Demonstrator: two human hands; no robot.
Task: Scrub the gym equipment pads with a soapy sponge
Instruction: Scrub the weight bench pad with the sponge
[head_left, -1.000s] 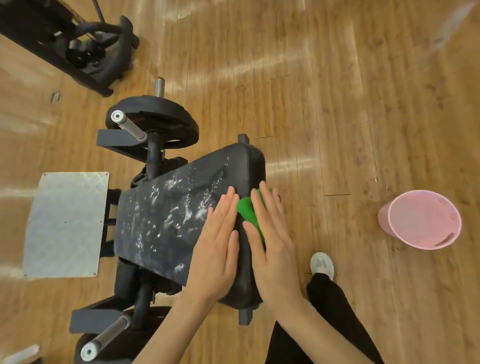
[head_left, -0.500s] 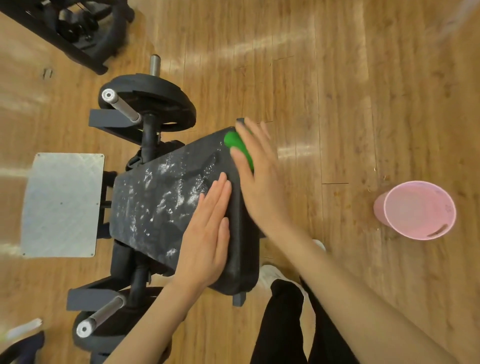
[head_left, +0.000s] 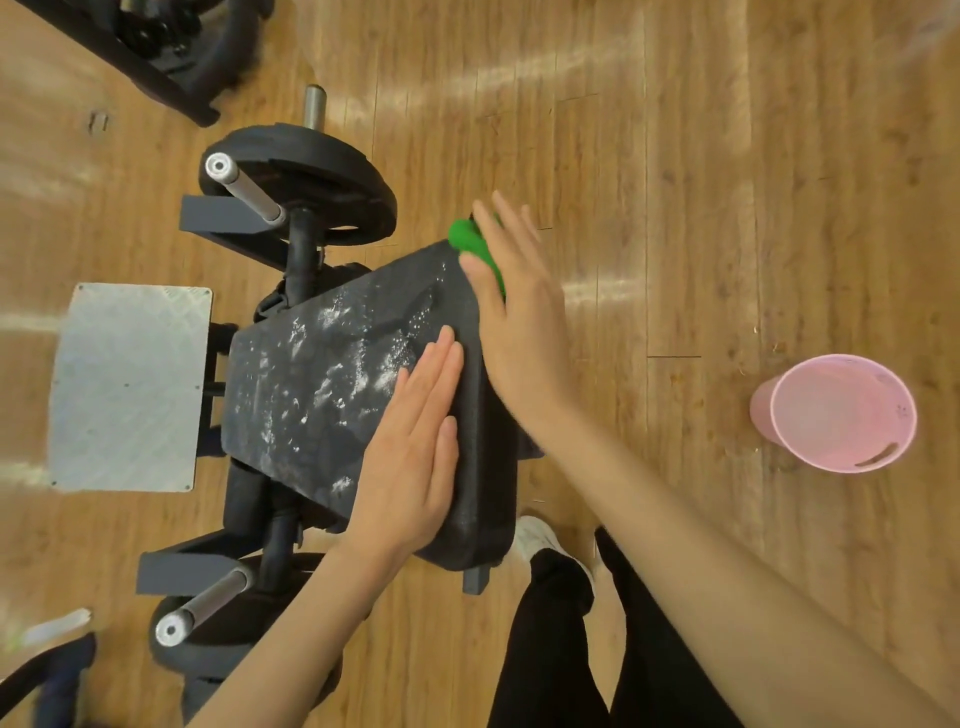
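Note:
A black gym pad (head_left: 322, 384) streaked with white soap foam lies below me on a black machine frame. My right hand (head_left: 519, 306) presses a green sponge (head_left: 470, 244) against the pad's far right corner, fingers stretched over it so only part of the sponge shows. My left hand (head_left: 415, 447) rests flat on the pad's near right side, fingers together, holding nothing.
A pink bucket (head_left: 841, 415) stands on the wooden floor to the right. A grey metal footplate (head_left: 124, 387) sits left of the pad. Black weight plates on steel pegs (head_left: 306, 182) (head_left: 208, 618) flank the frame. My legs and a white shoe (head_left: 535, 535) are below the pad.
My right hand slid the green sponge along the pad's right edge from the middle to the far corner. My left hand stayed flat on the pad.

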